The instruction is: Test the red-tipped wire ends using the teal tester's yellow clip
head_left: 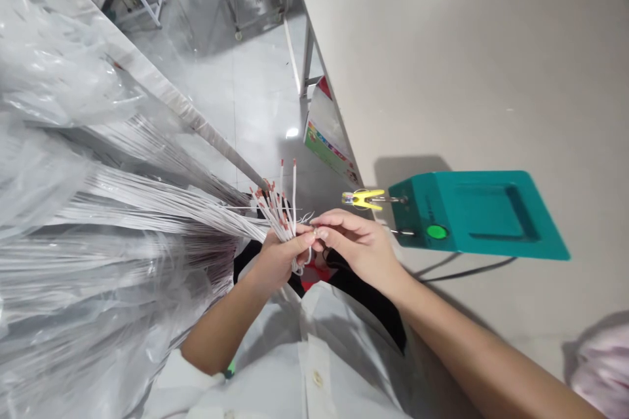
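Note:
My left hand (278, 255) is wrapped round a bundle of thin white cables (280, 216), whose reddish-brown ends point up and away from me. The long run of these white cables (162, 200) stretches off to the left. Beside it, my right hand (356, 245) pinches with thumb and forefinger at the bundle's right side, close to my left thumb. What lies between those fingertips is too small to make out. Right of my hands, on the table, sits a green device (481, 213) with a round green button (437, 232) and a yellow clip (366, 198) on a metal prong.
A pale table (466, 65) fills the right side, its edge running near my right hand. A metal rail (187, 111) slants across plastic-wrapped cables at left. Behind, a wheeled rack (236, 6) and a printed box (327, 137) are on the floor. Pinkish cloth (604, 366) lies lower right.

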Available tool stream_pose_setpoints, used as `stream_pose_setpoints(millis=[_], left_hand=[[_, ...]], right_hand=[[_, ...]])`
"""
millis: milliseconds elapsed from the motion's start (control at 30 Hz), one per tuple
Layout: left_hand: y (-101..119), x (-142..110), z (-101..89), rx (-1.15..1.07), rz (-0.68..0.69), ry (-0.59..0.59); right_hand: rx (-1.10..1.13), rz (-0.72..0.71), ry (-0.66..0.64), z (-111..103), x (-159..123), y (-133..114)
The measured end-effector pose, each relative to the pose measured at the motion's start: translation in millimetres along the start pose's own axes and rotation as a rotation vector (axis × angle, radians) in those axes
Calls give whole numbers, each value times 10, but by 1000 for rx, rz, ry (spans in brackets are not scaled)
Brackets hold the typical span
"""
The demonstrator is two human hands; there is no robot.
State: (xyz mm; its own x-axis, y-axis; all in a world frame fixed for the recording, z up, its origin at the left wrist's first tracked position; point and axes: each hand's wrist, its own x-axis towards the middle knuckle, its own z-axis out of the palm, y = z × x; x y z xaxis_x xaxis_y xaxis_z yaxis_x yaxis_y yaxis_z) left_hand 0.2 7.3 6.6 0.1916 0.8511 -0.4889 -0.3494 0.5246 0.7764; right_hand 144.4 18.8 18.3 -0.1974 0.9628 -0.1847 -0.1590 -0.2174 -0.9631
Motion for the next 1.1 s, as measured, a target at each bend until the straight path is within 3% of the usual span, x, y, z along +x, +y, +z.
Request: stream_pose_setpoints(millis=[133,300,400,467,533,600,700,800,933,1100], left_hand=[[-9,-10,15,41,51,1],[31,-56,52,310,147,31],[63,-82,89,429,142,81],[71,-88,105,437,131,129],[67,-84,103,440,136,146],[51,-73,85,417,157,139],[17,-50,45,305,185,138],[8,-43,19,245,192,119],[75,-72,25,381,182,43],[125,-87,44,526,202,-14]], right_hand=[[-114,-51,45,10,2,40],[-793,-545,116,-101,-1,137],[-1162,-822,98,-182,8,144],[-1301,-933,50,-221,18,125],[-1372,-939,7,-246,27,101],[-1369,-822,-8,-255,33,81],[-1157,-599,-7,-233,37,63],[-895,-521,26,-183,35,55],[-809,-545,-2,-156,26,61],[-1112,-733,44,-182,-16,34]])
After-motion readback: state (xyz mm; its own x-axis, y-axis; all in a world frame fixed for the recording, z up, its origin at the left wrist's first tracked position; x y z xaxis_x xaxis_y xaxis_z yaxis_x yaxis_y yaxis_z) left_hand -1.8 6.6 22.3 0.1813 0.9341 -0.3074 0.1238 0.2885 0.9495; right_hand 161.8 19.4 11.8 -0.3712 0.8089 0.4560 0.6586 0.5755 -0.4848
